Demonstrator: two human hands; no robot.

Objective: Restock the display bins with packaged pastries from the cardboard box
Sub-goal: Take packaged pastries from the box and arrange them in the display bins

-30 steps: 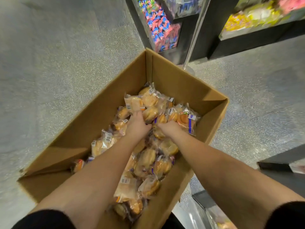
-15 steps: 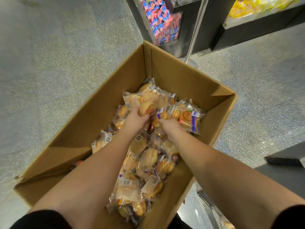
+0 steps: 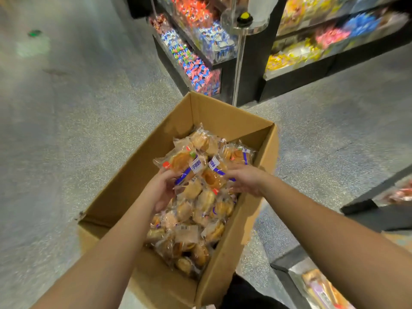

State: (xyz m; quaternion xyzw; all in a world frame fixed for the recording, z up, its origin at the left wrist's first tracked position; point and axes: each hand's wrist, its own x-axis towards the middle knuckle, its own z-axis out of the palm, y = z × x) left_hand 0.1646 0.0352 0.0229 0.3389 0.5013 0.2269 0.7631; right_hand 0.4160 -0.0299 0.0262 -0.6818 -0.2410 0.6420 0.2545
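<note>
An open cardboard box point(image 3: 124, 175) stands on the floor, holding several clear-wrapped golden pastries point(image 3: 200, 219). A bunch of pastry packets point(image 3: 196, 161) is raised above the pile between both hands. My left hand point(image 3: 161, 190) grips the bunch from its left side, fingers curled under it. My right hand point(image 3: 244, 180) holds the bunch from the right, fingers tucked beneath the packets with blue labels.
Black display shelves point(image 3: 223, 70) with bins of colourful wrapped sweets stand beyond the box. A second shelf unit point(image 3: 312, 70) runs to the right. A low bin point(image 3: 323, 286) with packets lies at the lower right. Speckled grey floor point(image 3: 78, 119) spreads to the left.
Both hands have scooped a bunch of packets and lifted it up from the pile. The camera has tilted up, showing more of the shelves.
</note>
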